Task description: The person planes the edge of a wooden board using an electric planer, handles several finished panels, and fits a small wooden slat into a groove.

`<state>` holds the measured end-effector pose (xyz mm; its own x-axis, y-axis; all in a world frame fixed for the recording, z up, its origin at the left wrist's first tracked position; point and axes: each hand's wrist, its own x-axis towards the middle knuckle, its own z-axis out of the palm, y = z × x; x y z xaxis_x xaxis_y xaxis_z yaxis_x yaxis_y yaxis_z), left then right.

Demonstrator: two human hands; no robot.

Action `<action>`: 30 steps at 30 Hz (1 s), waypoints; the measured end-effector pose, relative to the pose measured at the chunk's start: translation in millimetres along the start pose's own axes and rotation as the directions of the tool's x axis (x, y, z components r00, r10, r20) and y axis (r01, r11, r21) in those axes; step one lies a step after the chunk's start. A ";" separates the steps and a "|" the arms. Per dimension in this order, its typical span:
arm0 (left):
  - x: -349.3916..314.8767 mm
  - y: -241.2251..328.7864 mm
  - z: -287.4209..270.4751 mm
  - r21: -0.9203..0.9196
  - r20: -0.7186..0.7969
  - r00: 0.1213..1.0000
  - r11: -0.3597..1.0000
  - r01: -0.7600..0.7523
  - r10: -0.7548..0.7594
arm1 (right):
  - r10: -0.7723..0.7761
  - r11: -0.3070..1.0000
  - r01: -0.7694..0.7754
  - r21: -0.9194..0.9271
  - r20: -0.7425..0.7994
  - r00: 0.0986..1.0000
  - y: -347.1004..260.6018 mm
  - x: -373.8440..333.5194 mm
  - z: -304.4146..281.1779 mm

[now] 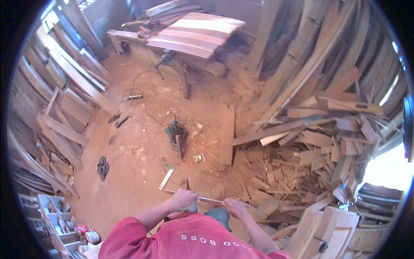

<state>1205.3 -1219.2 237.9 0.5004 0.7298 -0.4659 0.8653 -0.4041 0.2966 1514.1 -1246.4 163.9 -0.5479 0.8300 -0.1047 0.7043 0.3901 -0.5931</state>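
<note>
My left hand (184,198) and my right hand (234,208) are in front of my body, both closed around a long thin strip (210,200). It runs almost level between them, pale in the middle, and its thin ends stick out past each hand. Its material is too small to make out. Just beyond my left hand a try square (166,178) with a green end lies on the floor. Farther off sits a dark green corded power tool (176,134), and a small yellow-and-white roll (197,158) lies to its right.
A large heap of wood offcuts (297,168) covers the right side, with a flat board (227,136) beside it. Planks lean along both walls. A workbench (142,45) carrying a slatted panel (196,34) stands at the back. Sandals (102,168) and shelves (54,216) are at left.
</note>
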 end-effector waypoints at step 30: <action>-151.0 -373.6 9.8 -0.604 0.049 0.545 0.410 0.684 -0.837 | -0.431 0.817 0.569 -0.088 0.562 0.706 -279.0 499.2 184.1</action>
<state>806.8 -1183.8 189.3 -0.4500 0.7088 -0.5433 0.6796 0.6665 0.3066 960.9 -1014.4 130.1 -0.9442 0.1937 -0.2664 0.3033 0.8266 -0.4740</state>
